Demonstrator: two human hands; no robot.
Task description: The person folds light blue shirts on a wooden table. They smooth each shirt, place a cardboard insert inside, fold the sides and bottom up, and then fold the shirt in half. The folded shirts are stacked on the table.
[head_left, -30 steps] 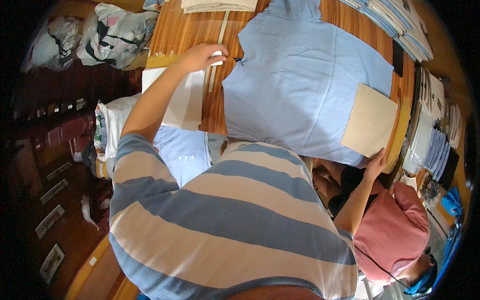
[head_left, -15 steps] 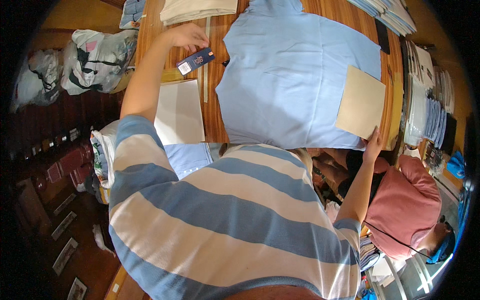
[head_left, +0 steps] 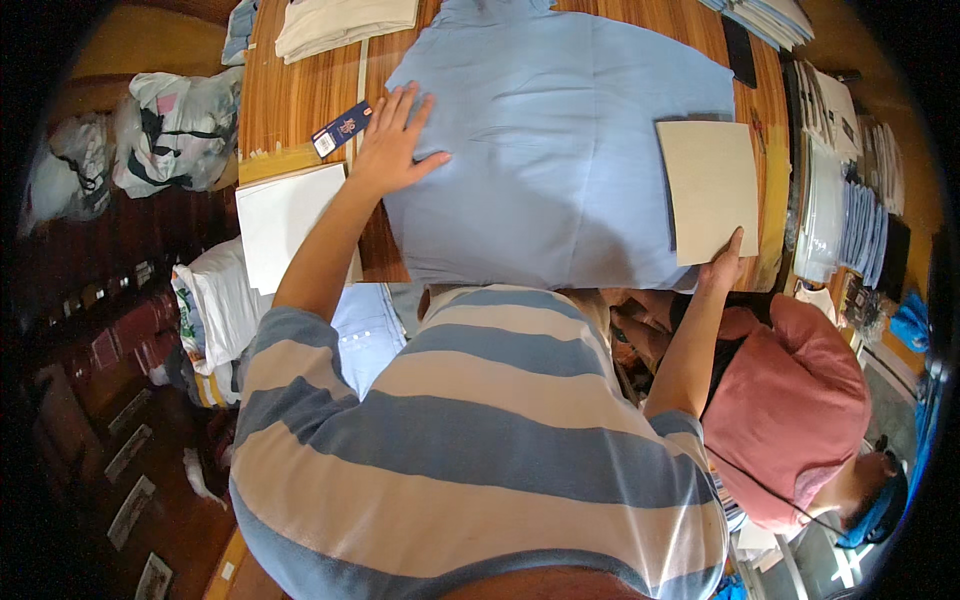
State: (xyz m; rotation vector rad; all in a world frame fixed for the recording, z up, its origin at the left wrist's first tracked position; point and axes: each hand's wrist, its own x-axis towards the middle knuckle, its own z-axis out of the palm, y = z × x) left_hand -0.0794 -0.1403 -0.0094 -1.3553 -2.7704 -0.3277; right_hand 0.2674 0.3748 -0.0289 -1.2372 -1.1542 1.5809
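Observation:
A light blue shirt (head_left: 530, 150) lies spread over the wooden table. My left hand (head_left: 392, 145) rests on its left edge, fingers spread and nothing held. Beside those fingertips lies a dark blue hang tag (head_left: 342, 129) with a white label. A beige cardboard sheet (head_left: 708, 185) lies over the shirt's right side. My right hand (head_left: 724, 262) grips the sheet's near edge, thumb on top; the other fingers are mostly hidden beneath.
White sheets (head_left: 292, 215) lie at the table's near left corner, folded cream garments (head_left: 345, 25) at the far left. A flat black object (head_left: 738, 52) lies far right. Stuffed plastic bags (head_left: 170, 130) stand left; a person in a pink top (head_left: 790, 410) bends at the right.
My left hand has let go of the hang tag and moved onto the shirt's left edge. The cardboard sheet has turned straighter in my right hand. The whole view has shifted slightly.

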